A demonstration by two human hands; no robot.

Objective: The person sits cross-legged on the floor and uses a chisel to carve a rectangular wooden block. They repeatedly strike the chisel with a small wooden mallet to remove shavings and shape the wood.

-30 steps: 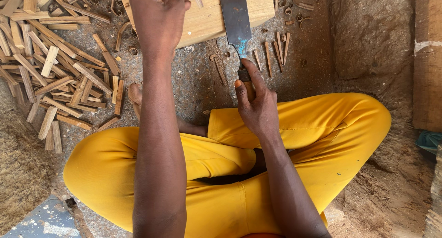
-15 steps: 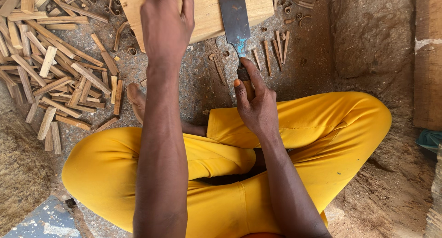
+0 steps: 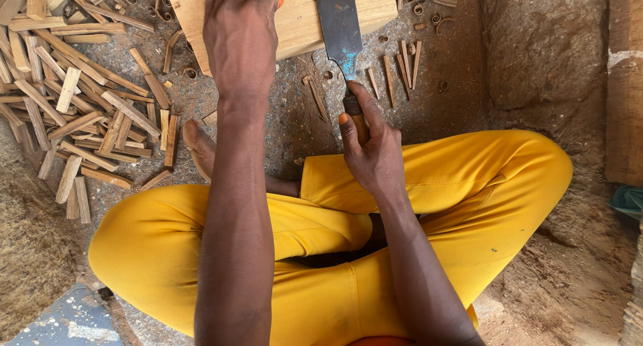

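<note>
I sit cross-legged in yellow trousers (image 3: 469, 185) on a dirt floor. My right hand (image 3: 372, 148) grips the wooden handle of a broad flat steel blade (image 3: 338, 24), which lies pointing away over a pale wooden block (image 3: 301, 21). My left hand (image 3: 241, 34) reaches forward and rests on the block's top, fingers hidden past the frame edge; whether it holds anything there I cannot tell. A bare foot (image 3: 199, 148) shows beside my left forearm.
A pile of several split wooden sticks (image 3: 74, 98) lies on the ground at the left. A few thin sticks (image 3: 402, 64) and curled shavings sit right of the blade. A plank edge (image 3: 626, 85) stands at the far right.
My left hand has slid slightly back toward me along the block. The right hand and blade have stayed in place.
</note>
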